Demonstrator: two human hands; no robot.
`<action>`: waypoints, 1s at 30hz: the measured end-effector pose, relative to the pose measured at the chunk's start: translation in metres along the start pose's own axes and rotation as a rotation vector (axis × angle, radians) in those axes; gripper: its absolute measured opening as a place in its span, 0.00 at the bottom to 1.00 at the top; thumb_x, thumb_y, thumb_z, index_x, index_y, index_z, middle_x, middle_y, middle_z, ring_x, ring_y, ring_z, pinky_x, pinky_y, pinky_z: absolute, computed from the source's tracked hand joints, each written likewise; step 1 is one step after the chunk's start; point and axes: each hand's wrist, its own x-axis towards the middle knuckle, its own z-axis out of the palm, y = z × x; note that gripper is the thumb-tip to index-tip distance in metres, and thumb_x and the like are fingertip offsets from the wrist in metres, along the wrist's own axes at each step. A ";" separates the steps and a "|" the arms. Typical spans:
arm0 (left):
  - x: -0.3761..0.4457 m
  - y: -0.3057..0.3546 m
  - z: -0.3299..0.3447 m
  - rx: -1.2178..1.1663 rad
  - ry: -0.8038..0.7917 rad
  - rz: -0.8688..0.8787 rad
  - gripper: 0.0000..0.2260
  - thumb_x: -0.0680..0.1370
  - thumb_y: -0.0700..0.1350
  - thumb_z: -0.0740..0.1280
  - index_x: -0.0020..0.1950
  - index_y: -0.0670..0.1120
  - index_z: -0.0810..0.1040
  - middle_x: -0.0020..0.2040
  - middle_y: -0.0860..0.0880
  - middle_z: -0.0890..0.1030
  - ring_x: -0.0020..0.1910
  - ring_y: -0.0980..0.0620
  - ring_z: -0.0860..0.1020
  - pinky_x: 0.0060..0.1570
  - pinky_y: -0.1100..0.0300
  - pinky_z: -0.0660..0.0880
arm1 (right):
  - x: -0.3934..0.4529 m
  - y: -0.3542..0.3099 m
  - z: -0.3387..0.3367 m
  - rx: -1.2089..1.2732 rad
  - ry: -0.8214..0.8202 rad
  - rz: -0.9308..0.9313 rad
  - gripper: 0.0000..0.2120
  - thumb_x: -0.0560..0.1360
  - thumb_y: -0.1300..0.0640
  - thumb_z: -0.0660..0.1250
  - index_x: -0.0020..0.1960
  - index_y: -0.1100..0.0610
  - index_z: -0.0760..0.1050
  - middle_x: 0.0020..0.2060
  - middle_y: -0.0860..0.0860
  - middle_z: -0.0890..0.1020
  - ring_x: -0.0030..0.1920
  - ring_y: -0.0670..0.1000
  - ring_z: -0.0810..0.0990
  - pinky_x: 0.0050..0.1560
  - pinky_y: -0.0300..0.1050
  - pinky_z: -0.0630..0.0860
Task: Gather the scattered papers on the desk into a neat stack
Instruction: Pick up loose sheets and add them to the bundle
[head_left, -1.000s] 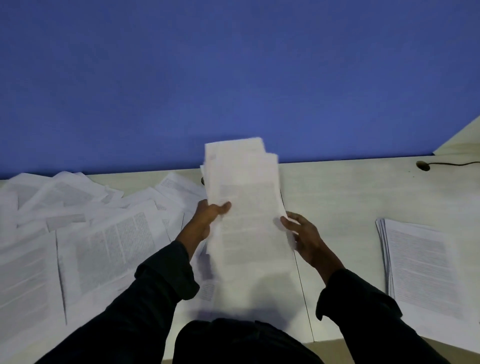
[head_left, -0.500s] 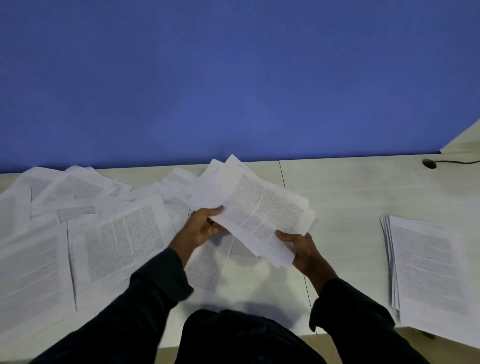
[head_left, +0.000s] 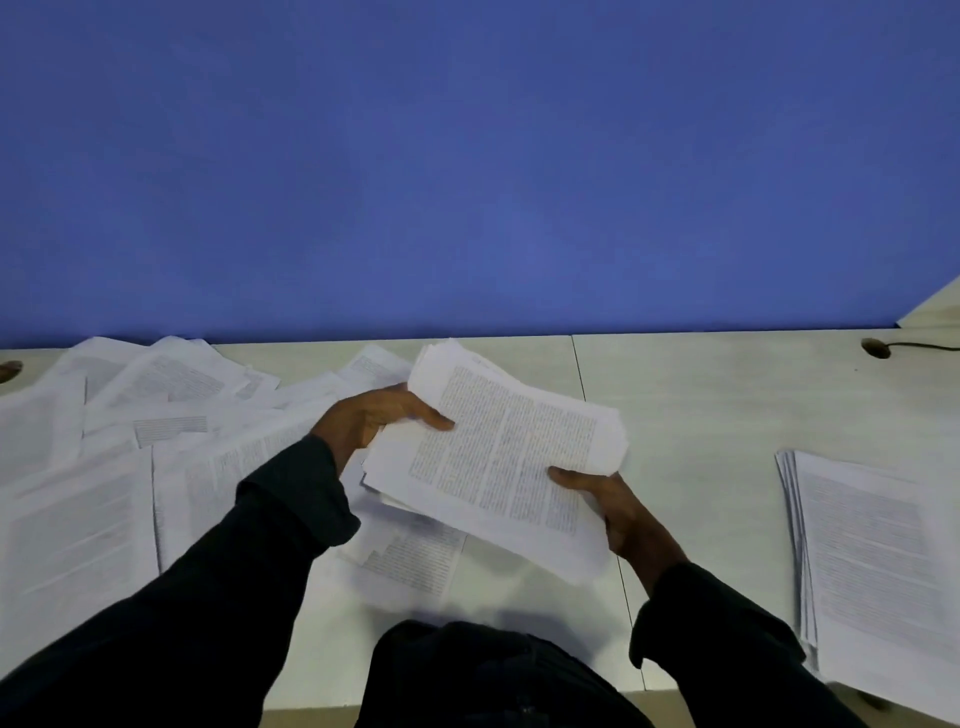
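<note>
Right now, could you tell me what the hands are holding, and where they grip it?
A bundle of papers: left hand grips its left edge, right hand its lower right edge.

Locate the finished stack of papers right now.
Head view: the finished stack lies on the desk at the far right, near the front edge, apart from the bundle held in both hands.
</note>
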 end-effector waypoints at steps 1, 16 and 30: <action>0.004 -0.002 -0.002 -0.033 -0.012 -0.002 0.28 0.71 0.42 0.78 0.69 0.47 0.76 0.64 0.42 0.82 0.65 0.38 0.78 0.68 0.38 0.72 | 0.001 0.002 -0.002 0.009 0.013 -0.012 0.25 0.75 0.69 0.72 0.71 0.60 0.75 0.65 0.63 0.81 0.64 0.66 0.81 0.60 0.68 0.79; 0.033 -0.039 0.057 -0.607 0.454 0.364 0.23 0.71 0.29 0.75 0.65 0.40 0.79 0.59 0.43 0.85 0.58 0.41 0.83 0.50 0.51 0.83 | 0.005 0.010 -0.005 0.010 0.192 -0.055 0.35 0.67 0.61 0.82 0.72 0.61 0.76 0.66 0.59 0.82 0.65 0.62 0.80 0.63 0.64 0.79; 0.034 -0.014 0.045 -0.136 0.115 0.268 0.24 0.72 0.42 0.79 0.66 0.49 0.77 0.61 0.47 0.84 0.62 0.44 0.81 0.63 0.38 0.77 | 0.021 -0.072 0.031 -0.163 0.134 -0.212 0.17 0.74 0.61 0.77 0.62 0.56 0.81 0.54 0.52 0.88 0.56 0.56 0.87 0.56 0.55 0.84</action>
